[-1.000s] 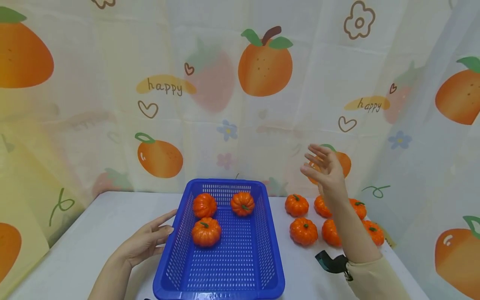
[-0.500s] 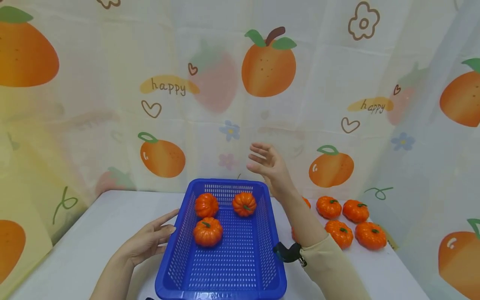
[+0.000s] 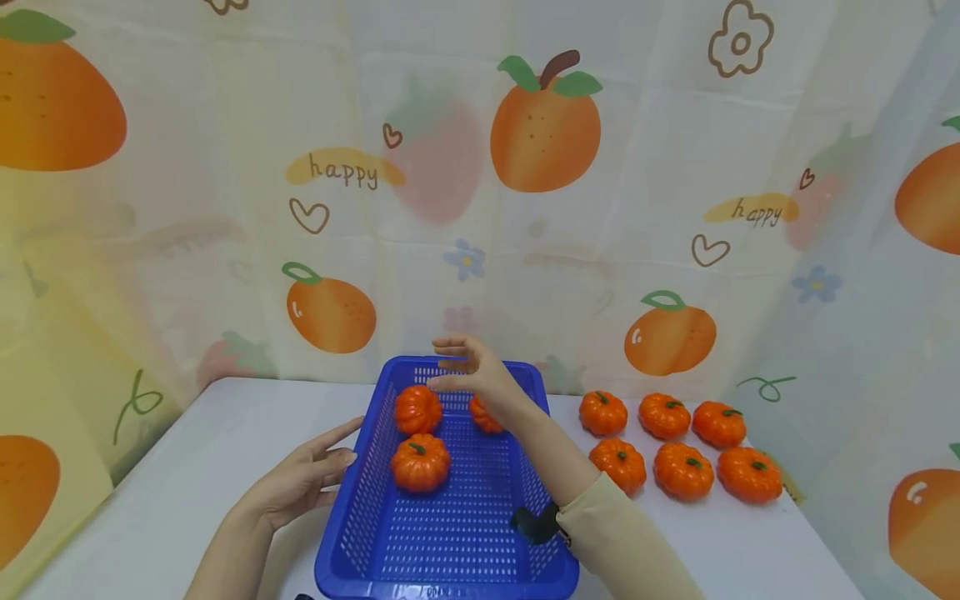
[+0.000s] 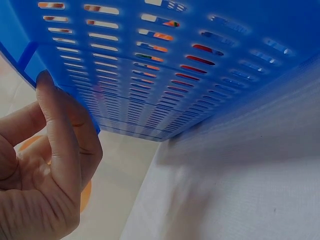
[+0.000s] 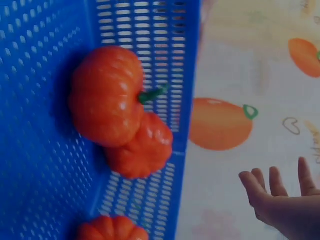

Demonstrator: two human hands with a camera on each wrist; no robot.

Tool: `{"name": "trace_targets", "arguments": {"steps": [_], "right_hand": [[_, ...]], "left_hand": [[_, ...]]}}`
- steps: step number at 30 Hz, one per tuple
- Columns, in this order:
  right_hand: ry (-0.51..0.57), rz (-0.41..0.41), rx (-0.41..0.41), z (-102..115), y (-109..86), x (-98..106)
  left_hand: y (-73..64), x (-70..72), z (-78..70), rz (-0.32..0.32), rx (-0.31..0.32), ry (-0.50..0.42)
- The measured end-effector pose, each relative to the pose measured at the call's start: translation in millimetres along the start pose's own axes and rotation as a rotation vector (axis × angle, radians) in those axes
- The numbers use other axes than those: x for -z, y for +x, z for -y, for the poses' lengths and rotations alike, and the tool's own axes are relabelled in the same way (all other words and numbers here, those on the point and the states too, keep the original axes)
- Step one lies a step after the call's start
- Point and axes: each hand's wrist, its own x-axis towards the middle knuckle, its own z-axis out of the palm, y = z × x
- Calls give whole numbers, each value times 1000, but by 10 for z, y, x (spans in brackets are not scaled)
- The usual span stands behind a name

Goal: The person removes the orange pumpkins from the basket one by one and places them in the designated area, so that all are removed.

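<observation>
A blue plastic basket [image 3: 465, 542] with slotted walls holds three small orange pumpkins: a back left pumpkin [image 3: 417, 409], a front left pumpkin [image 3: 421, 463] and a back right pumpkin [image 3: 483, 414] partly hidden by my right wrist. My left hand [image 3: 296, 482] touches the basket's left side near the rim; the left wrist view shows its fingers [image 4: 65, 135] slightly bent against the blue edge. Above the back of the basket hovers my right hand [image 3: 478, 372], fingers apart and holding nothing. In the right wrist view its fingers [image 5: 275, 182] are spread, away from the pumpkins.
Several more orange pumpkins [image 3: 683, 471] stand in two rows on the white table [image 3: 172, 483], right of the basket. A curtain [image 3: 420, 275] printed with fruit hangs behind the table. A black strap [image 3: 534, 525] hangs by my right sleeve.
My right hand has moved left from above the pumpkins on the table to over the basket, then lower. My left hand keeps its place at the basket's side.
</observation>
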Motion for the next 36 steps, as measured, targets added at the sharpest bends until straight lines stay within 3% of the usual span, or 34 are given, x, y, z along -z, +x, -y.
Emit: {"name": "trace_targets", "arguments": {"steps": [12, 19, 29, 33, 36], "right_hand": [[-106, 153, -127, -375, 87, -88], [-298, 252, -180, -529, 67, -146], [-579, 499, -208, -581, 1, -205], [-612, 600, -217, -589, -11, -192], [-617, 628, -216, -607, -15, -193]], "left_hand": [[6, 5, -4, -1, 1, 3], [6, 5, 6, 19, -6, -15], [9, 5, 19, 12, -8, -14], [9, 4, 11, 16, -11, -17], [7, 2, 7, 18, -10, -19]]}}
